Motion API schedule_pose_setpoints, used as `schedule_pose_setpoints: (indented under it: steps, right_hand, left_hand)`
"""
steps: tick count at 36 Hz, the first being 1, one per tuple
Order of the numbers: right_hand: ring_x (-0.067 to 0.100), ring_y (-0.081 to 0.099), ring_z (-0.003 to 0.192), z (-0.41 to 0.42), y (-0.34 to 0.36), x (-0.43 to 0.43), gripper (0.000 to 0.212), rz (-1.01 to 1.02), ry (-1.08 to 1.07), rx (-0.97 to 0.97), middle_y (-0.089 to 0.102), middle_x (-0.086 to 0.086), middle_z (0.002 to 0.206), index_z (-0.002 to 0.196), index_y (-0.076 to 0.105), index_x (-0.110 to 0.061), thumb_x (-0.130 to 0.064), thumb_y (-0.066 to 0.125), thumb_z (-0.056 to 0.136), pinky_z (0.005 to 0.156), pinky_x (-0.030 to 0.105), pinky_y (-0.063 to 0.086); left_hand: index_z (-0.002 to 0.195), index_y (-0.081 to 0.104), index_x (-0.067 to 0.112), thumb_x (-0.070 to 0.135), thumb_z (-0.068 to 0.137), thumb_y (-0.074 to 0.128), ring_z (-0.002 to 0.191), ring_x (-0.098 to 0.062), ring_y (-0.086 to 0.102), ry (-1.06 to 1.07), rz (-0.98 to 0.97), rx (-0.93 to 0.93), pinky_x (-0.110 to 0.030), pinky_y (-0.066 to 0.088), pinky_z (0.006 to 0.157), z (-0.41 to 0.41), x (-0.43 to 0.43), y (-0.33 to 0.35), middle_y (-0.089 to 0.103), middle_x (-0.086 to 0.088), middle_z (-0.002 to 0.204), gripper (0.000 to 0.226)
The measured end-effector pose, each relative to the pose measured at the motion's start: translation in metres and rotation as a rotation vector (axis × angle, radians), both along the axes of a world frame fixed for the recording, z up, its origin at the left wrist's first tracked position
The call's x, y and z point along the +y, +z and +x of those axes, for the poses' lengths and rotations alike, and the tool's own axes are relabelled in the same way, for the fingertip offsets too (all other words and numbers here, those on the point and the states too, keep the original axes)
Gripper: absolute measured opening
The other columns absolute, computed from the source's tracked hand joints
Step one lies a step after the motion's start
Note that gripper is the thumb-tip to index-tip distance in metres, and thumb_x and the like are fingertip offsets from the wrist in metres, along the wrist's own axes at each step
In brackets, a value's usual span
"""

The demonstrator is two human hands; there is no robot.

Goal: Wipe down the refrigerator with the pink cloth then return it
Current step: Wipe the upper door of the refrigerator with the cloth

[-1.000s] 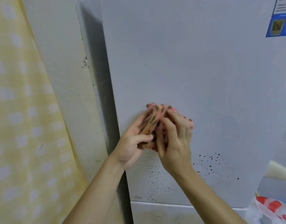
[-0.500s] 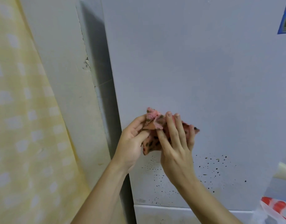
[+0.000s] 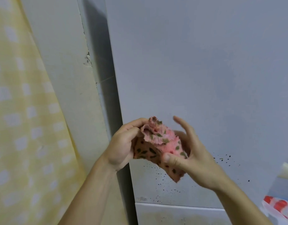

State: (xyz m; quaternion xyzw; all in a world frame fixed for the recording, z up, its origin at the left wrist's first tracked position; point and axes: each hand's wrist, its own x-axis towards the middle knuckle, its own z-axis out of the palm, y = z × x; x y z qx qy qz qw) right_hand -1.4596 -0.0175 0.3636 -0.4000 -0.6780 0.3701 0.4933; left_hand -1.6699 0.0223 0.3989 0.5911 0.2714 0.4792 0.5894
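The pink cloth (image 3: 161, 143), dotted with dark spots, is bunched between both hands in front of the white refrigerator door (image 3: 196, 70). My left hand (image 3: 123, 143) grips its left side with curled fingers. My right hand (image 3: 190, 155) pinches the lower part under the thumb, while its other fingers stretch upward behind the cloth. Dark specks (image 3: 224, 158) dot the door's lower part, to the right of and below the cloth. The cloth is off the door surface.
A yellow checked curtain (image 3: 26, 119) hangs at the left beside a cream wall panel (image 3: 65, 78). A dark gap (image 3: 110, 95) runs along the refrigerator's left edge. A white bag with red marks (image 3: 279, 208) sits at the bottom right.
Both hands have pulled the cloth off the door toward me and turned it over, so its fluffy side faces up. My right hand's fingers have spread open behind it.
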Motion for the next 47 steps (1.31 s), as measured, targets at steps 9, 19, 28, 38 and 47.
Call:
schedule_pose_setpoints:
  steps: [9, 19, 28, 38, 47]
  right_hand:
    - [0.032, 0.076, 0.091, 0.011, 0.004, 0.0, 0.034, -0.144, -0.065, 0.002, 0.079, 0.011, 0.092, 0.095, 0.076, -0.009, -0.036, 0.085, 0.076, 0.085, 0.048, 0.061]
    - [-0.002, 0.07, 0.078, 0.016, 0.019, 0.001, 0.016, 0.007, -0.304, -0.221, 0.075, -0.02, 0.082, 0.091, 0.075, -0.035, -0.03, 0.088, 0.082, 0.063, 0.013, 0.053]
    - [0.027, 0.041, 0.064, -0.024, 0.001, 0.046, 0.034, 1.043, -0.967, -0.555, 0.046, 0.006, 0.065, 0.067, 0.053, -0.009, 0.024, 0.062, 0.07, 0.062, 0.039, 0.035]
    - [0.041, 0.05, 0.131, -0.082, -0.079, 0.061, 0.059, 0.743, -0.863, -0.55, 0.05, 0.025, 0.145, 0.154, 0.046, 0.0, -0.011, 0.066, 0.1, 0.113, 0.05, 0.044]
    - [0.032, 0.002, 0.162, -0.07, -0.021, 0.105, 0.069, 0.912, -0.957, -0.672, 0.013, 0.02, 0.171, 0.164, 0.027, -0.031, -0.058, 0.05, 0.105, 0.131, 0.051, 0.006]
  left_hand:
    - [0.103, 0.082, 0.022, -0.006, 0.103, 0.038, 0.104, -0.029, 0.076, 0.168, -0.018, 0.185, -0.042, 0.062, 0.085, -0.003, -0.008, -0.005, 0.079, -0.012, 0.11, 0.052]
    - [0.112, 0.075, 0.028, 0.017, 0.092, 0.079, 0.101, -0.014, 0.076, 0.295, 0.156, 0.394, -0.031, 0.061, 0.09, 0.001, -0.013, -0.025, 0.079, 0.005, 0.106, 0.024]
    - [0.099, 0.074, 0.027, 0.021, 0.089, 0.083, 0.083, -0.005, 0.068, 0.898, 0.664, 0.49, -0.018, 0.053, 0.077, 0.019, 0.011, -0.019, 0.073, 0.018, 0.092, 0.015]
    - [0.101, 0.073, 0.018, 0.015, 0.091, 0.08, 0.089, -0.007, 0.065, 1.064, 0.949, 0.579, -0.021, 0.053, 0.077, 0.009, 0.043, -0.042, 0.07, 0.011, 0.096, 0.013]
    - [0.114, 0.07, 0.002, 0.024, 0.103, 0.053, 0.114, -0.026, 0.062, 1.21, 1.118, 0.439, -0.045, 0.053, 0.099, -0.056, 0.071, -0.021, 0.065, -0.011, 0.118, 0.03]
